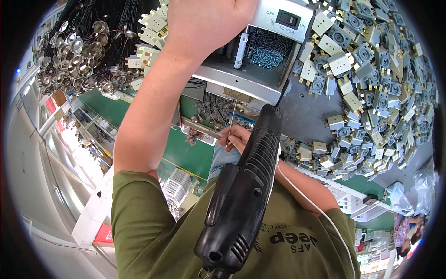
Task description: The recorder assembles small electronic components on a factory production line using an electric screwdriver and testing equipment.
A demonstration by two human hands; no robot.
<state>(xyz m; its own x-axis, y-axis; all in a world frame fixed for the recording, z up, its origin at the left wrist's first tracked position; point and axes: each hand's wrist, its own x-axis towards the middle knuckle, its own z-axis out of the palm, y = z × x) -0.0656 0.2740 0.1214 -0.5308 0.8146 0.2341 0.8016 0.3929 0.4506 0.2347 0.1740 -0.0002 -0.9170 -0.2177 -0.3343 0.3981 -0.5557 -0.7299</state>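
My left hand (211, 25) is at the top, beside a metal screw feeder (260, 90) with a rocker switch; its fingers are cut off by the edge. Below the feeder, my right hand (236, 138) has its fingers curled round a thin metal rod (232, 116) that reaches up toward the feeder's underside. A black electric screwdriver (246, 186) hangs in front and hides part of this hand. Small dark and bluish screws (267, 56) fill the feeder's tray.
Many grey and cream blocks with brass terminals (362, 69) are piled on the right, with more cream blocks (151, 35) behind my left arm. Round metal caps on black wires (76, 51) hang at far left. A white cable (320, 209) crosses my right arm. White baskets (176, 186) stand below.
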